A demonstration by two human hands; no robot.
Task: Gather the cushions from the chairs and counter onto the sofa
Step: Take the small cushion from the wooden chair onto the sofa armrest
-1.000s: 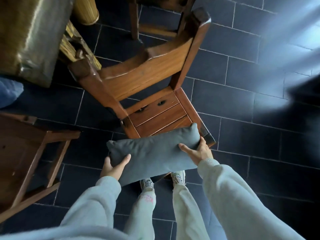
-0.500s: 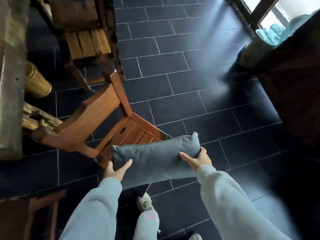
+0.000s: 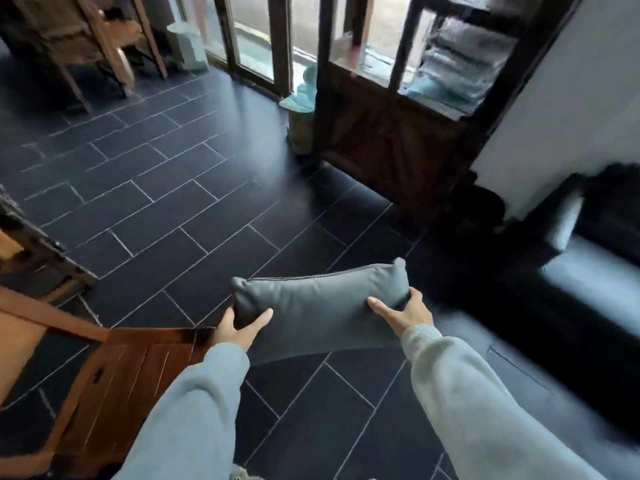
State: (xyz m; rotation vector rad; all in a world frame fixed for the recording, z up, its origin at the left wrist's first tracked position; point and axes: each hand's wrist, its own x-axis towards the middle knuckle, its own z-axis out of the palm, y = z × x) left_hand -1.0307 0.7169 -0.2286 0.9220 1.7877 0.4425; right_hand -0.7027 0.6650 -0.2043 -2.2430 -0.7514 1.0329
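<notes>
I hold a grey rectangular cushion level in front of me, above the dark tiled floor. My left hand grips its left end, thumb on top. Its right end is gripped by my right hand. A dark sofa stands at the right, its seat shiny and blurred. The wooden chair seat at the lower left has no cushion on it.
A dark wooden cabinet with folded pale textiles stands ahead beside glass doors. Another wooden chair is at the far left back. A carved wooden piece juts in at the left. Open tiled floor lies between.
The view has swung right and up from the chair toward the doors and sofa. The cushion stays in both hands and is now away from the chair seat.
</notes>
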